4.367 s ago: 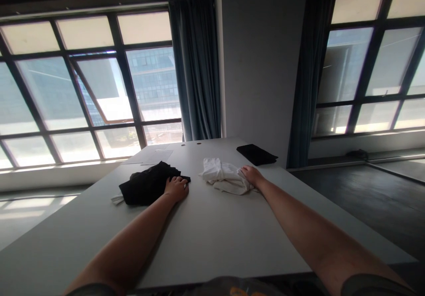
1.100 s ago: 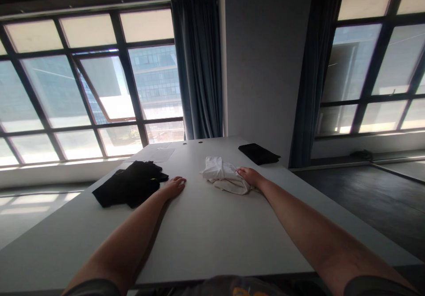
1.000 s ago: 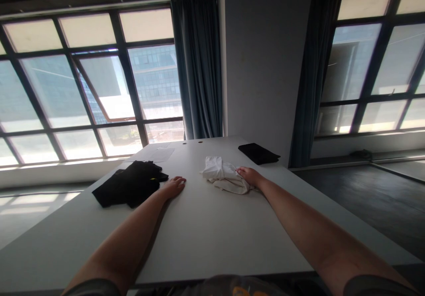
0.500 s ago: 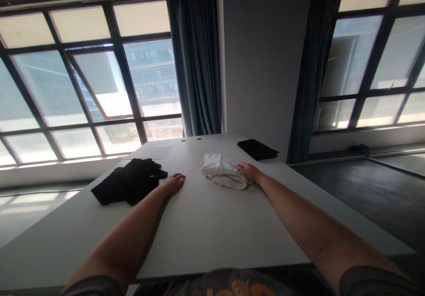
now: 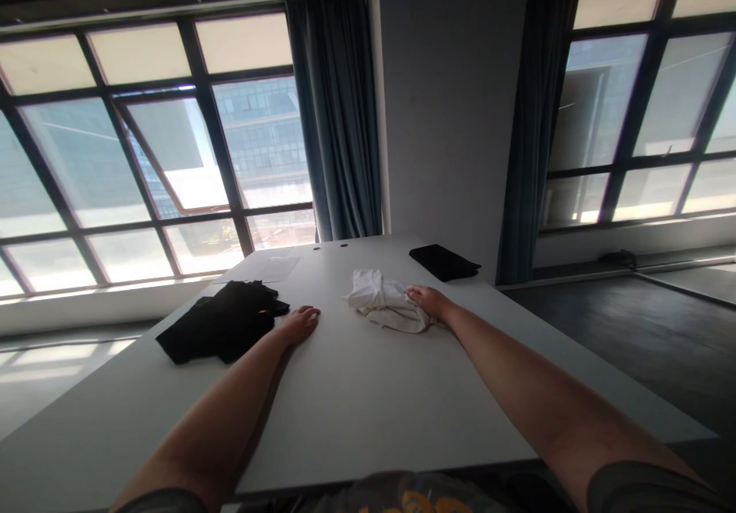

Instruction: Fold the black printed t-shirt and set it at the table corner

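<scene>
My right hand (image 5: 426, 300) is closed on the right edge of a crumpled white cloth (image 5: 368, 292), whose exact kind I cannot tell. A cream-coloured part of it spreads loosely toward me, and a band-like fold crosses its top. Resting on the table, my left hand (image 5: 301, 323) has its fingers stretched out and holds nothing. Just left of that hand lies a rumpled heap of black cloth (image 5: 215, 321) with a small yellow mark on its near side. The left forearm passes close by the heap's right edge.
A flat, folded black cloth (image 5: 444, 261) lies at the far right of the white table (image 5: 379, 406). Pale sheets (image 5: 270, 268) lie at the far left, behind the heap. Two small dark round spots (image 5: 343, 245) mark the far end. Beyond stand a pillar (image 5: 448, 114) and blue curtains (image 5: 339, 129).
The camera view has tilted slightly, so the scene sits a little lower. Both hands and the cloths keep nearly the same places on the table.
</scene>
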{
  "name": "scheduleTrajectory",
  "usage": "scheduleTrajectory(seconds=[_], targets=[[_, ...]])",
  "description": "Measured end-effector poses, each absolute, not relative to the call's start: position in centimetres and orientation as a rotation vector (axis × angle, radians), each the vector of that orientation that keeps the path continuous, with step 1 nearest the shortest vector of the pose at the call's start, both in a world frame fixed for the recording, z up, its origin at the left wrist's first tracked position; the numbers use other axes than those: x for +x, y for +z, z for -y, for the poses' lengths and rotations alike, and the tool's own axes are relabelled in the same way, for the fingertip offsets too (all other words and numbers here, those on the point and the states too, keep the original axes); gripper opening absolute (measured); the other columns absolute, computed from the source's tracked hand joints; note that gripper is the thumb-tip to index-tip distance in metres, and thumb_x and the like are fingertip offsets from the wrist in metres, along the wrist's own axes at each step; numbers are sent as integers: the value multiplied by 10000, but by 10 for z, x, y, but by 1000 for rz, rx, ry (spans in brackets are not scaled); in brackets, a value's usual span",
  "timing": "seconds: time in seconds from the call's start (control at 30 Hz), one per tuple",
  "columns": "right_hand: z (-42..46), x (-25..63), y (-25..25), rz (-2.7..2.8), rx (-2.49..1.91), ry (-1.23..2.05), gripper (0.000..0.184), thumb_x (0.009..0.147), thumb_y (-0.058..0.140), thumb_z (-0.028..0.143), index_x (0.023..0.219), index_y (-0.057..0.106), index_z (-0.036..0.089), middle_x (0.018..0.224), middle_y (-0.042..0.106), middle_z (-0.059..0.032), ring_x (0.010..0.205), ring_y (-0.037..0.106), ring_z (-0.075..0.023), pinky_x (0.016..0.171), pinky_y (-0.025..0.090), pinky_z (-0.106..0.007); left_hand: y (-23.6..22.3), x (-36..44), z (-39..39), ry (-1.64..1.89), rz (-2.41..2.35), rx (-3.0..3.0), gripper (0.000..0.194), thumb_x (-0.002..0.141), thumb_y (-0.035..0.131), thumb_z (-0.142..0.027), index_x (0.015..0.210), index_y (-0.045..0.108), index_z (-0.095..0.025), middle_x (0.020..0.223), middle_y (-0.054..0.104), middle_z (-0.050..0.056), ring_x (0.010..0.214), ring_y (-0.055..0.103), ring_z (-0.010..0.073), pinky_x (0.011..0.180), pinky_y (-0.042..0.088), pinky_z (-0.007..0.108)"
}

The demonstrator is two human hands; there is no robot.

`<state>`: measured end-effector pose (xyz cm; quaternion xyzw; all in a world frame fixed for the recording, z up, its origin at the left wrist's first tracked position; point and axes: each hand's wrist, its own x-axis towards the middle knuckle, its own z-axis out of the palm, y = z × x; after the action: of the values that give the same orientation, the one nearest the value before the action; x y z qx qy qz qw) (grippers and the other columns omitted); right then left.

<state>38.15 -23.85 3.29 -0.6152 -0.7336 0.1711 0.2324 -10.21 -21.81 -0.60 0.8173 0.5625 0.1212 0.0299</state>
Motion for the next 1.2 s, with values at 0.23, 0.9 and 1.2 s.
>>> scheduleTrajectory(seconds=[0.23, 0.9, 1.2], targets=[[239, 382, 33, 2026, -1699, 448, 565, 1173, 436, 465, 1503, 779, 160, 1566, 728, -127, 1458, 704, -250, 1280, 514, -325, -4, -102, 219, 411, -1712, 2537, 547, 1146, 559, -588, 1525, 781, -262, 1641, 690, 132, 1512, 684, 335, 1327, 523, 454], [246, 380, 38, 2022, -1729, 454, 568, 1180, 436, 477, 1526, 767, 172, 1589, 716, -118, 1477, 686, -252, 1266, 508, -308, -12, -105, 211, 344, -1738, 2529, 549, 1148, 522, -427, 1607, 738, -219, 1742, 614, 139, 1598, 625, 340, 1395, 452, 457], [250, 379, 40, 2020, -1712, 458, 528, 1175, 455, 454, 1474, 780, 163, 1533, 746, -117, 1422, 711, -244, 1239, 517, -301, -15, -106, 208, 341, -1738, 2522, 572, 1138, 519, -450, 1611, 738, -215, 1740, 614, 143, 1609, 609, 342, 1394, 448, 459]])
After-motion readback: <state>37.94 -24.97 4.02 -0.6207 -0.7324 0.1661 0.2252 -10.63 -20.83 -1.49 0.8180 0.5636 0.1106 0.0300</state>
